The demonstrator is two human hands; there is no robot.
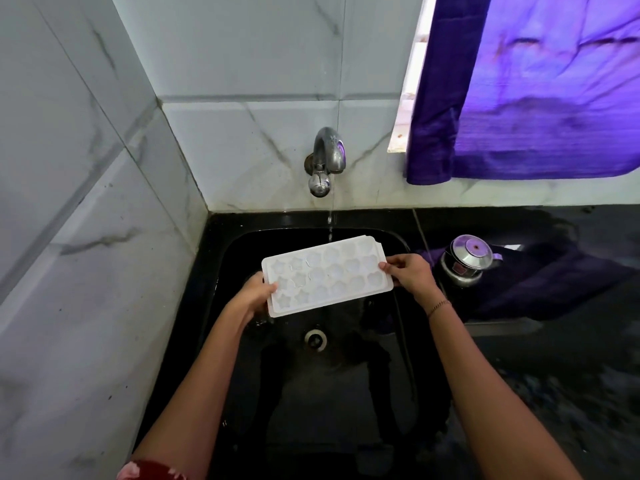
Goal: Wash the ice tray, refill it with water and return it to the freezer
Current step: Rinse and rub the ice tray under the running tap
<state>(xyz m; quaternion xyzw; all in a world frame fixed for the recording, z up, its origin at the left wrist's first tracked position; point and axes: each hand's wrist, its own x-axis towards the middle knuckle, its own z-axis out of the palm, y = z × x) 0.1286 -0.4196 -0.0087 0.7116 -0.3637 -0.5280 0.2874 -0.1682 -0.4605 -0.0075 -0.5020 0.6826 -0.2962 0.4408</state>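
**Mia:** Down at the bottom is a red sleeve (149,471), and two bare arms (194,393) reach out over the big black sink (311,393).

**Tom:** What do the hands hold?

**Mia:** The white ice tray (327,275). The left hand (254,294) grips one short end and the right hand (410,273) pinches the other, fingers (388,266) curled round the rim. It hangs between them, cups up.

**Tom:** Is it washed?

**Mia:** I think it is at the washing or filling part. The tap (325,161) beyond the fingers is on, and a thin stream (330,223) falls at the tray's far edge. I cannot tell if the cups are full.

**Tom:** What is left?

**Mia:** Fill it, then carry it to the freezer, which I cannot see.
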